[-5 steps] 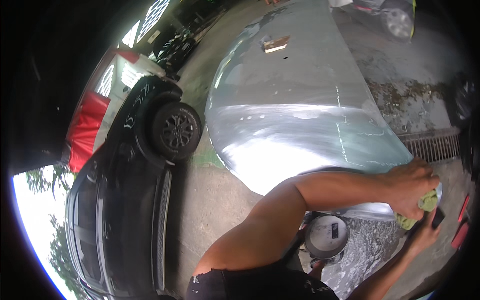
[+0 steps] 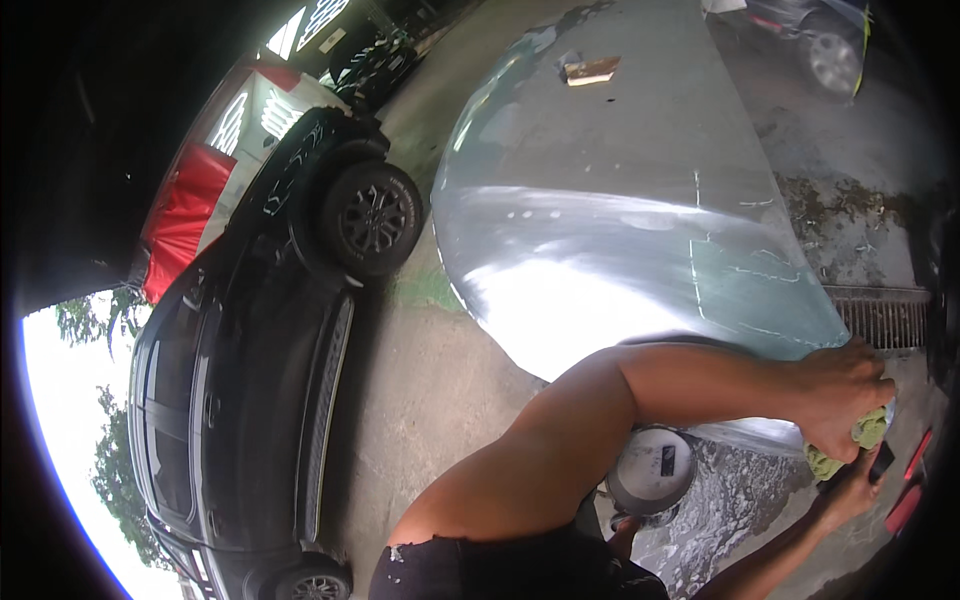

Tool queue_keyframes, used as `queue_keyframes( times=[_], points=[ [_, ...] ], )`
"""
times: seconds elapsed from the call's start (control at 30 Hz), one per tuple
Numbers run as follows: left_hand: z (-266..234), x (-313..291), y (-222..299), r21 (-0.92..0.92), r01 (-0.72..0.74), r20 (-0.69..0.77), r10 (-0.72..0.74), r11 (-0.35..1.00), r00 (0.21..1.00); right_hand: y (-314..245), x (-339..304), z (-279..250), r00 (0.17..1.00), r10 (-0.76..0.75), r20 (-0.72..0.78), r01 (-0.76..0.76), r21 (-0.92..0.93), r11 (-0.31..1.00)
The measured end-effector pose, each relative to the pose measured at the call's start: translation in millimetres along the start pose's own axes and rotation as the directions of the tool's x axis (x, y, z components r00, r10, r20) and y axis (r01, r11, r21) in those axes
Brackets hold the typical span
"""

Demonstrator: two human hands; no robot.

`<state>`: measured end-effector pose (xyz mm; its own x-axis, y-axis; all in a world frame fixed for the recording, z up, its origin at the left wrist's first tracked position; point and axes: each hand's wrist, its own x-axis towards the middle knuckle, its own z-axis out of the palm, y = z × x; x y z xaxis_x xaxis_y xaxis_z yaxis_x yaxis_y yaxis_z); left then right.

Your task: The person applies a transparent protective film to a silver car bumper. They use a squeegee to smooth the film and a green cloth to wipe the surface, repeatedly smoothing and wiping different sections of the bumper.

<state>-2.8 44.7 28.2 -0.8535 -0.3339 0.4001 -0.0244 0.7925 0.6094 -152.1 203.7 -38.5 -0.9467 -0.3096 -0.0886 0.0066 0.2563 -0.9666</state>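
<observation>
My left arm reaches across a large silver-grey car hood panel (image 2: 620, 150) to its near right corner. There, my left hand (image 2: 845, 395) is closed around a crumpled green cloth (image 2: 870, 428), whose lower part hangs below the fingers. Just beneath it, my right hand (image 2: 852, 492) grips a small dark block (image 2: 880, 462) beside the panel's edge. What the block is, I cannot make out. The panel has a bright shine on its near left part and pale lines running down its right side.
Below the panel stands a round pale bucket (image 2: 655, 465) with a dark rectangle on top, on wet, foam-streaked floor (image 2: 725, 490). Red objects (image 2: 903, 508) lie at the far right, near a drain grate (image 2: 890, 318). A black pickup (image 2: 250, 400) stands on the left. A brown-and-white piece (image 2: 592, 70) rests on the panel.
The view has shifted, so the panel, truck and bucket appear farther right. Both hands stay at the panel's near right corner, still holding the cloth and the dark block.
</observation>
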Motion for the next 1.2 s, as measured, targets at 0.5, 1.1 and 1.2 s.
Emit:
queue_keyframes(
  times=[0.5,1.1,1.2],
  points=[
    [0,14,-15,0.056,-0.078,-0.014,0.078,0.995,0.997,26,13,-4,0.997,-0.072,-0.019,0.064,-0.270,0.961],
    [33,-34,-29,0.196,0.026,-0.134,0.001,0.980,0.991,58,66,-1,0.130,-0.988,0.085,0.837,-0.544,0.064],
    [39,-27,-29,0.211,0.014,-0.124,0.013,0.977,0.992,65,78,-1,-0.253,-0.962,0.105,0.729,-0.633,-0.261]
  ],
)
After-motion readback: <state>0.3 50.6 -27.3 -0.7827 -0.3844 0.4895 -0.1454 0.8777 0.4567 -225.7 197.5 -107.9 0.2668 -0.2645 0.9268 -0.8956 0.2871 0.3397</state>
